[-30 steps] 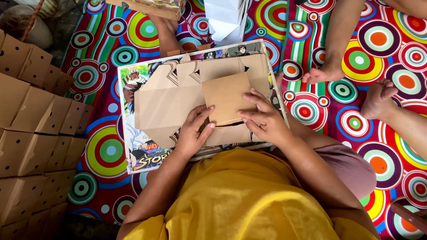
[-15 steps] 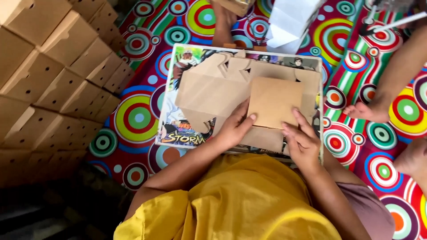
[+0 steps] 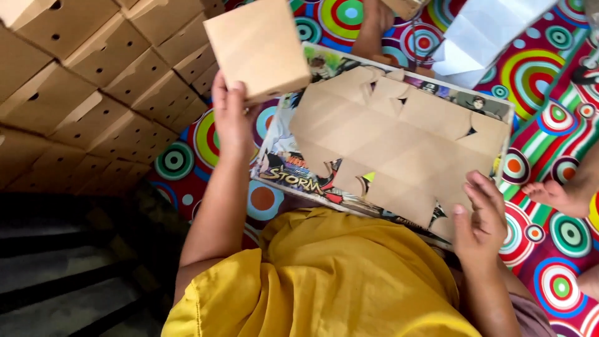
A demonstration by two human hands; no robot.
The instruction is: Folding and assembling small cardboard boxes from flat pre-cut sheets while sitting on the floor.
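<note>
Folded box [image 3: 258, 47] sits gripped in the left hand [image 3: 231, 118] at upper left near stacked boxes [image 3: 93, 81], while the right hand [image 3: 480, 218], open, rests by unfolded blanks [image 3: 387, 143].

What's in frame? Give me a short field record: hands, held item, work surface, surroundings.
left hand: raised, gripping a folded box by its lower edge
right hand: open, at the near right corner of the flat blank
flat blank: unfolded brown card, lying on the board
board: printed picture board on the mat
stack: folded brown boxes with holes, at left
white paper: folded, top right
other person: a foot at right edge, a hand at top
</note>
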